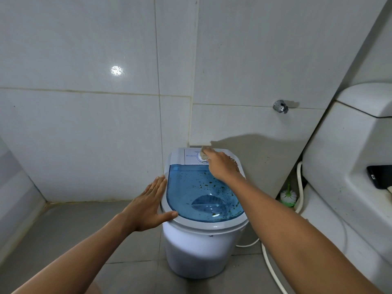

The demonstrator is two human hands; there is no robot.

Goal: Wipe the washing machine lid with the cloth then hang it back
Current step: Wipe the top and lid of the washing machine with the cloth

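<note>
Head view looks down on a small white washing machine standing on a grey tiled floor, at about 6 o'clock from the frame's centre. Its blue translucent lid is speckled with dark green flecks, thickest toward 3 o'clock on the lid. At the lid's 12 o'clock sits the white control panel. The right hand reaches across to that panel and presses a pale cloth down on it; the fingers lie over the cloth, and whether they are curled round it I cannot tell. The left hand is spread flat with straight fingers against the machine's rim at 9 o'clock, thumb resting on the grey edge of the lid. On the white tiled wall, at 2 o'clock from the machine, a chrome tap sticks out. At 3 o'clock stands a white toilet, with a dark phone lying on it, a white hose beside it and a green-and-white brush near its base.
</note>
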